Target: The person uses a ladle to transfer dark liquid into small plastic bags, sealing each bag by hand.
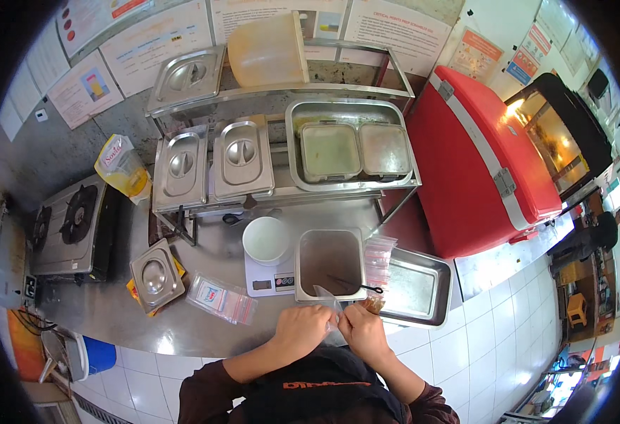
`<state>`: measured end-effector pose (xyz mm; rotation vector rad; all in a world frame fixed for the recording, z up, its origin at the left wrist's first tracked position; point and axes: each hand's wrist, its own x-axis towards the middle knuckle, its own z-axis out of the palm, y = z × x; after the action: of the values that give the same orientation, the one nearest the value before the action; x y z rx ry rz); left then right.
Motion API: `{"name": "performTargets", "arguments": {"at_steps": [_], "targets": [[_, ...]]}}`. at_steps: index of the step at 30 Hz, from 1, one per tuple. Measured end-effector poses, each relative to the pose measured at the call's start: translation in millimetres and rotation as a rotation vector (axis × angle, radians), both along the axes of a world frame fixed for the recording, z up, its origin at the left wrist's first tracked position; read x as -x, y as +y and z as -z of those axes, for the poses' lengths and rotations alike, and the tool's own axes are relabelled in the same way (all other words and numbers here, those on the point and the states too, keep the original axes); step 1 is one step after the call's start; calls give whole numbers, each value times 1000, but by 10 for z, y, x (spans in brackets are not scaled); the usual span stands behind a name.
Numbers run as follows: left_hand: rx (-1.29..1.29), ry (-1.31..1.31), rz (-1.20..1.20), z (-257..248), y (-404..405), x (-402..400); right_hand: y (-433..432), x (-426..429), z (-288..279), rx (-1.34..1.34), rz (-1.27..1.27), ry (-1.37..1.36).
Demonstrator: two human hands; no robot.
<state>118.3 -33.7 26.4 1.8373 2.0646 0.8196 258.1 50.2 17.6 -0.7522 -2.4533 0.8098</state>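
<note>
Close to my body, my left hand [307, 324] and my right hand [363, 324] pinch a small clear plastic bag [329, 298] between them. Just beyond them stands a deep square steel container [362, 249] with brown contents. A spoon or ladle with a dark handle [372, 289] leans over its near right rim. Beside my right hand, partly hidden, is a small packet with brown contents [373, 303]. Several zip bags with red strips [377, 259] lie right of the container. A pack of more zip bags [222, 298] lies to the left.
A white bowl [266, 241] sits on a digital scale [267, 286]. An empty steel tray [418, 286] lies at right, near a red cooler box [474, 175]. Lidded steel pans [243, 153] fill the rack behind. A gas stove [68, 228] and a steel lid [156, 275] are left.
</note>
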Motion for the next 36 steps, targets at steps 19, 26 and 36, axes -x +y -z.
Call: {"name": "performTargets", "arguments": {"at_steps": [19, 26, 36], "targets": [[-197, -3, 47, 49, 41, 82, 184, -19, 9, 114, 228, -18], [225, 75, 219, 129, 182, 487, 408, -192, -214, 794, 37, 26], [-72, -73, 194, 97, 157, 257, 187, -149, 194, 211, 125, 132]]}}
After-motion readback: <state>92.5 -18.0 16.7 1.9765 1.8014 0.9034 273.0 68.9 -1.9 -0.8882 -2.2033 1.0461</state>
